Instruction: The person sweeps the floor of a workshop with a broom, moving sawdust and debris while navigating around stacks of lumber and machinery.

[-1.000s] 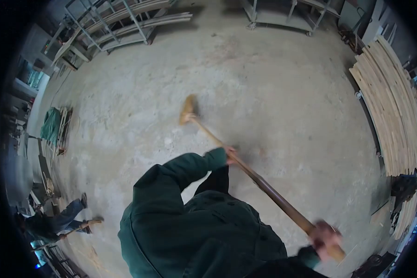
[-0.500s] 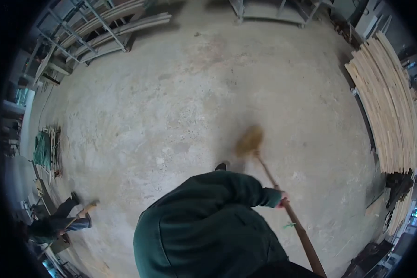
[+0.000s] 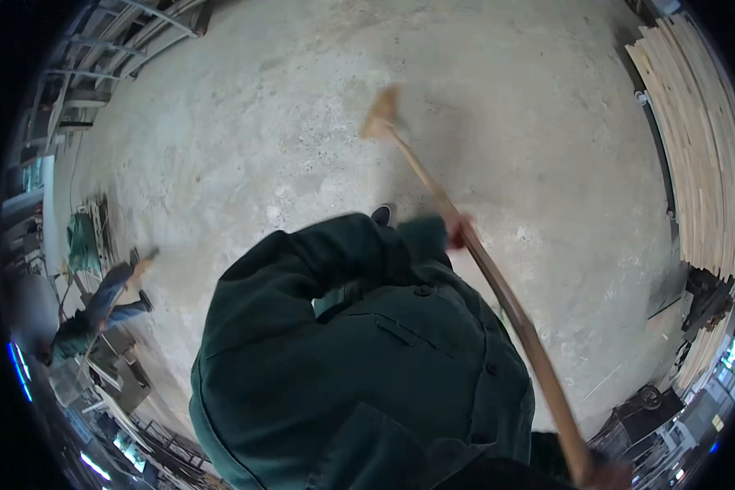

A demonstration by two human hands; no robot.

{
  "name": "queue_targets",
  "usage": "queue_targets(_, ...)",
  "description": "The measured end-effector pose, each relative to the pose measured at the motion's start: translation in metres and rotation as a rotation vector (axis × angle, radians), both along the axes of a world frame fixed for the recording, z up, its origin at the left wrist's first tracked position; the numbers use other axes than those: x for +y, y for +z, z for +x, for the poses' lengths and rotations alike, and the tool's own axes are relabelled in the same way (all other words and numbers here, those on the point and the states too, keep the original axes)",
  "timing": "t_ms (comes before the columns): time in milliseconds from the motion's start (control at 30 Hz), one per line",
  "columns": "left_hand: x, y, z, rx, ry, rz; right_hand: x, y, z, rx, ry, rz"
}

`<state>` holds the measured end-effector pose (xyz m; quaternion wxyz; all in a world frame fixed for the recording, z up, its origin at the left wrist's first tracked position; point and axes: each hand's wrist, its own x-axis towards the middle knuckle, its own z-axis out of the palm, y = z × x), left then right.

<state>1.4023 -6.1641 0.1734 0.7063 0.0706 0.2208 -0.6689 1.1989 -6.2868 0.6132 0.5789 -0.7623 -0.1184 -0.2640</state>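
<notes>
Open room: the concrete floor (image 3: 302, 122) lies bare ahead and to the left of the broom (image 3: 498, 287), with wide space round its bristle head (image 3: 381, 114).
Right edge: a stack of pale planks (image 3: 702, 147) curves along the floor's right side, well apart from the bristle head.
Upper-left edge: metal racks (image 3: 98, 49) loaded with long pieces stand at the floor's border.
Left edge: another person (image 3: 98, 310) bends over among clutter, well apart from the broom; a green bundle (image 3: 80, 241) sits just above them.
Where the broom is: in both hands, held in front and to the right of the body, bristle head down at the floor.
Long axis: the handle runs on a slant from lower right to upper centre, the bristle end pointing away from the person.
Left hand (image 3: 459, 233): its grip is wrapped round the handle about midway, the green sleeve reaching across the chest.
Right hand (image 3: 608, 474): its grip is clamped on the handle's near end, at the bottom rim of the view.
Cut off: the right hand is partly lost at the frame's edge, and its fingers cannot be told apart.
Blurred: the bristle head and left hand are smeared, so whether the bristles touch the floor cannot be told.
Hidden: the green jacket (image 3: 367, 351) fills the lower middle and covers the floor beneath; only the toe of one shoe (image 3: 381, 214) shows above it.
</notes>
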Motion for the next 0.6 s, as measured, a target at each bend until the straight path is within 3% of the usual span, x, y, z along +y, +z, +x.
queue_targets(33, 0.007, 0.014, 0.043, -0.044, 0.017, -0.013, -0.015, -0.035, 0.009, -0.031, -0.158, 0.067)
queue_targets(67, 0.024, 0.047, 0.082, -0.285, 0.004, 0.344, -0.023, -0.071, 0.024, 0.023, -0.387, 0.082)
queue_targets(100, 0.028, 0.05, 0.115, -0.337, -0.069, 0.603, -0.027, -0.107, 0.047, 0.127, -0.532, 0.049)
queue_targets(133, 0.04, 0.008, 0.151, -0.232, -0.014, 0.614, -0.026, -0.14, 0.078, 0.209, -0.533, -0.032)
queue_targets(167, 0.05, -0.037, 0.176, -0.123, 0.04, 0.621, -0.029, -0.152, 0.103, 0.22, -0.362, 0.028)
queue_targets(233, 0.049, -0.054, 0.199, -0.187, -0.054, 0.893, -0.032, -0.163, 0.148, 0.244, 0.184, 0.288)
queue_targets(333, -0.007, -0.071, 0.176, -0.313, -0.17, 0.822, -0.064, -0.145, 0.122, 0.273, -0.005, 0.303)
queue_targets(400, -0.07, -0.077, 0.127, -0.301, -0.21, 0.414, -0.086, -0.122, 0.082, 0.162, -0.261, 0.103)
queue_targets(433, -0.113, -0.039, 0.098, 0.17, -0.179, 0.589, -0.097, -0.103, 0.046, 0.202, -0.351, 0.008)
queue_targets(467, -0.143, -0.031, 0.064, -0.66, -0.359, 0.255, -0.107, -0.083, 0.011, 0.246, -0.441, -0.089)
queue_targets(500, -0.178, -0.027, 0.023, -0.568, -0.288, 0.265, -0.118, -0.064, -0.024, 0.293, -0.527, -0.183)
queue_targets(533, -0.201, 0.021, 0.002, -0.561, -0.453, 0.295, -0.122, -0.022, -0.051, 0.721, -0.394, 0.107)
queue_targets(567, -0.227, 0.013, -0.03, -0.583, -0.595, 0.185, -0.127, 0.019, -0.079, 1.173, -0.315, 0.329)
queue_targets(600, -0.249, 0.018, -0.056, -0.423, -0.628, 0.156, -0.118, 0.038, -0.071, 0.989, -0.213, 0.117)
